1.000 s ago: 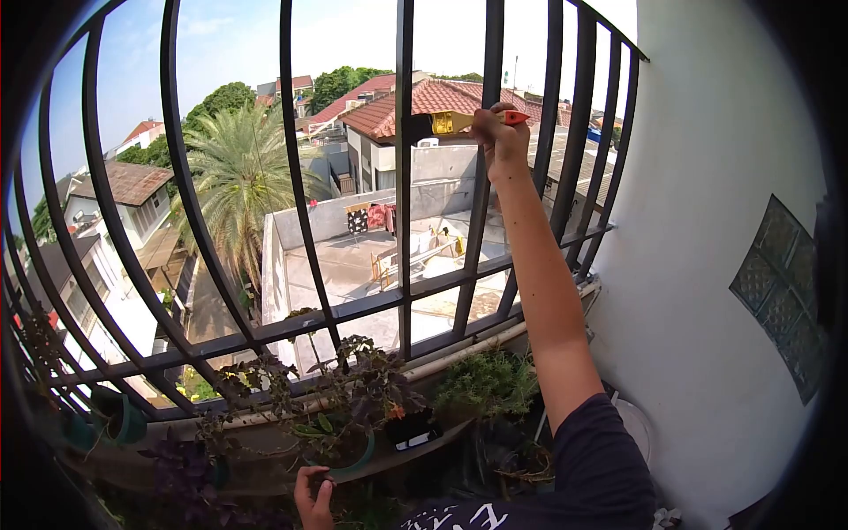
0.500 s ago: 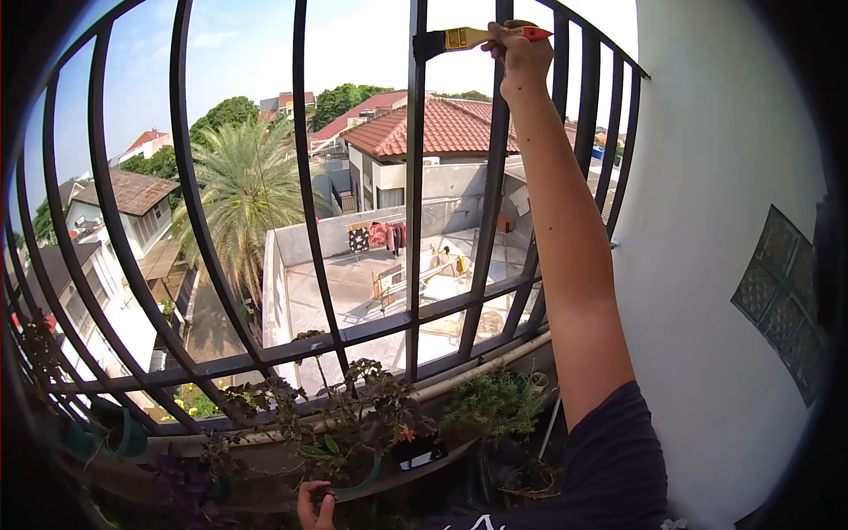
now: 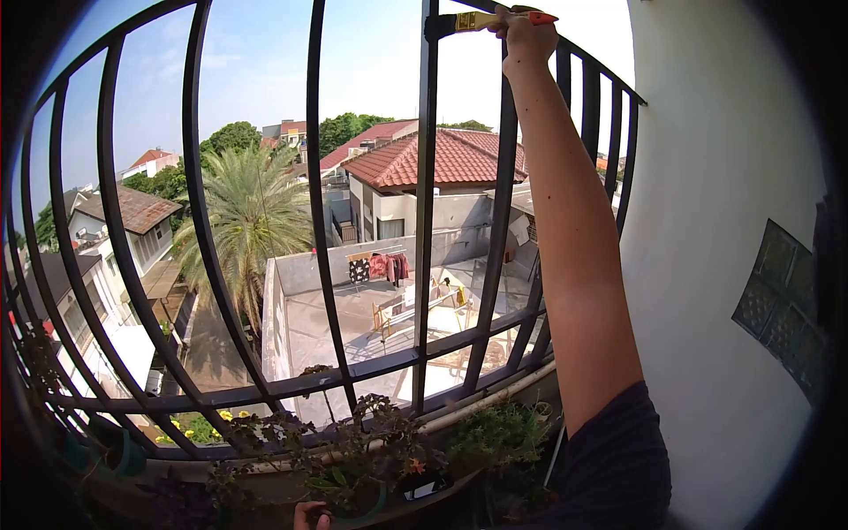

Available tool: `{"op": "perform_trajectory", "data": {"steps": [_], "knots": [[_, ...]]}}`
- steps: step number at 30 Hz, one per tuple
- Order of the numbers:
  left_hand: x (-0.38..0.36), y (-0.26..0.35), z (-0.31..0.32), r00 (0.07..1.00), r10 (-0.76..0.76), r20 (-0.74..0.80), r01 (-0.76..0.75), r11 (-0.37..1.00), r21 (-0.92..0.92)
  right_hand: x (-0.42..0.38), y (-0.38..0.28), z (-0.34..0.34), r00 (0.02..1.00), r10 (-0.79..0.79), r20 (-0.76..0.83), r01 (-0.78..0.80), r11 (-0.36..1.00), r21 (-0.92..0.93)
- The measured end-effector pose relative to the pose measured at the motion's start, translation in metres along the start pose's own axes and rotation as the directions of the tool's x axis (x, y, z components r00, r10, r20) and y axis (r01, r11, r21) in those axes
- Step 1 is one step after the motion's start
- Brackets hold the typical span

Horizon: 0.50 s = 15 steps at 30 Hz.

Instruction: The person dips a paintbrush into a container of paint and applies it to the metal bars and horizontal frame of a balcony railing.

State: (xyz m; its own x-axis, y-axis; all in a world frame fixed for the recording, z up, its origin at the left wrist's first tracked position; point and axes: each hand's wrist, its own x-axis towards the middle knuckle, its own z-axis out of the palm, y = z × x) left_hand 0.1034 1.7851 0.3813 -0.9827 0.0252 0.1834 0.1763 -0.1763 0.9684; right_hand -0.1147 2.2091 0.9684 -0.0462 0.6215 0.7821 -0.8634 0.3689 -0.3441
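Note:
My right hand [image 3: 528, 37], at the top of the view with the arm stretched up, is closed around the handle of a paintbrush [image 3: 468, 22]. The brush lies nearly level, its black bristles pointing left against a dark vertical bar [image 3: 427, 177] of the metal railing. The handle is pale with a red end. At the bottom edge, only the curled fingers and thumb of my left hand [image 3: 311, 516] show, close to a potted plant [image 3: 353, 481]. Whatever that hand holds is hidden below the frame.
Dark bars of the railing curve across the view, joined by a lower crossbar [image 3: 305, 383]. Leafy plants [image 3: 499, 433] stand along the ledge below. A white wall [image 3: 707, 177] rises on the right. Beyond the railing are a palm tree [image 3: 247, 203], roofs and a lower terrace with hanging laundry.
The view has tilted upward, so the railing and houses sit lower in it. The brush remains at the same bar, now nearer the top edge. Less of my left hand shows.

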Motion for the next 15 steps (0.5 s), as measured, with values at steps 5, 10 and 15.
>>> {"op": "perform_trajectory", "data": {"steps": [5, 10, 15], "knots": [[0.004, -0.008, -0.008, 0.999, 0.022, -0.036, -0.022, 1.0, -0.014, 0.018, 0.01, 0.005, 1.0, -0.006, 0.0, 0.006, 1.0, 0.024], [0.0, -0.005, -0.009, 0.998, 0.002, -0.07, -0.004, 1.0, -0.019, 0.024, 0.009, -0.014, 0.996, 0.04, 0.075, -0.051, 0.987, 0.151], [0.0, -0.001, -0.011, 0.995, 0.001, -0.101, -0.001, 1.0, -0.006, 0.021, -0.019, -0.007, 0.996, 0.079, 0.046, -0.083, 0.993, 0.088]]}}
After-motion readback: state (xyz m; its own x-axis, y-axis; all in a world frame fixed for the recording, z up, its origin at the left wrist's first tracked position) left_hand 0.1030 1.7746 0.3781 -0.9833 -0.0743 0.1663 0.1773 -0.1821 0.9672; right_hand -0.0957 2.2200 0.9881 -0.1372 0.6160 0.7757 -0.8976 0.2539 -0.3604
